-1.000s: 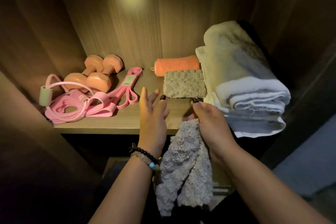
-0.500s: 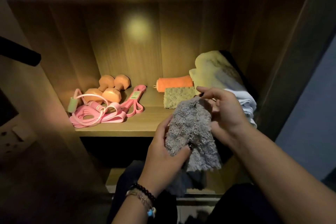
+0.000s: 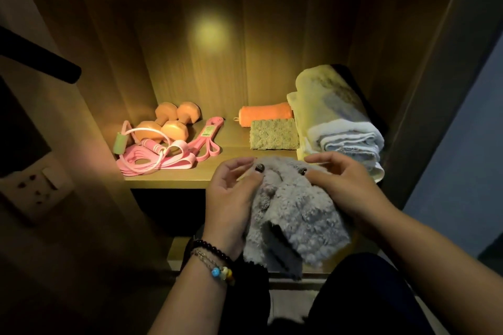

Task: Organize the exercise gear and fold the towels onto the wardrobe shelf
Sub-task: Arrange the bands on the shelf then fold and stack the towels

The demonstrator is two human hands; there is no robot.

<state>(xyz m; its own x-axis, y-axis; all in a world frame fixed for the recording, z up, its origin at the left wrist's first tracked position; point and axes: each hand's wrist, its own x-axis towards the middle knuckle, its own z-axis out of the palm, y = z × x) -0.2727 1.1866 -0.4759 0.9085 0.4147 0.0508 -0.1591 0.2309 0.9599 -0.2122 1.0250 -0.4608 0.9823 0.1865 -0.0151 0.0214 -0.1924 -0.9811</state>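
While both hands hold it in front of the shelf (image 3: 163,181) edge, the grey towel (image 3: 294,212) hangs bunched between them, its upper edge up near the fingertips and its length running down toward the person's lap. The left hand (image 3: 231,198) pinches the towel's left upper edge between thumb and curled fingers; the right hand (image 3: 345,185) pinches the right upper edge the same way, so neither hand is clearly nearer. The towel's long axis points down and away from both grips, so a fold would likely bring the loose lower end up, or one held corner across to the other.

Just beyond the hands, a small olive washcloth (image 3: 273,134) lies folded on the shelf, with an orange rolled towel (image 3: 265,114) behind it and a big cream and white towel (image 3: 337,117) stacked to the right. At the left sit two orange dumbbells (image 3: 168,124) and pink bands (image 3: 163,155), well apart from the towels.
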